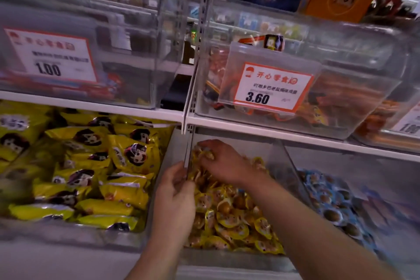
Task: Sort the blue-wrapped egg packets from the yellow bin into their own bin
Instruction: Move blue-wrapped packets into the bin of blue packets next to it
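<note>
Shop shelving filled the head view: a white shelf (pixel 295 136) ran across the middle, carrying clear tubs with price cards (pixel 273 87), and below it sat a row of open bins. At the left lay large yellow snack bags (pixel 95 166). The yellow bin (pixel 279 159), in the middle, was heaped with small yellow-wrapped egg packets (pixel 234 218). Just right of it, past a clear divider, the blue bin (pixel 386 188) held the blue-wrapped egg packets (pixel 329 202).

Both hands were down in the yellow bin. The right hand (pixel 223 161) reached to the far left corner, its grip curled over a few yellow packets there; whether it pinched any of them could not be told. The left hand (pixel 175 191) was at the bin's near-left wall, fingers curled toward the heap, and its grip was likewise unclear.

By the look of it, the step in hand was searching: no blue wrapper showed among the yellow ones. The next move would likely call for raking the heap aside until blue appears, then pinching that packet and carrying it right over the divider.

Those blue packets were roundish and lay jumbled flat, so no common heading or long axis could be read.
</note>
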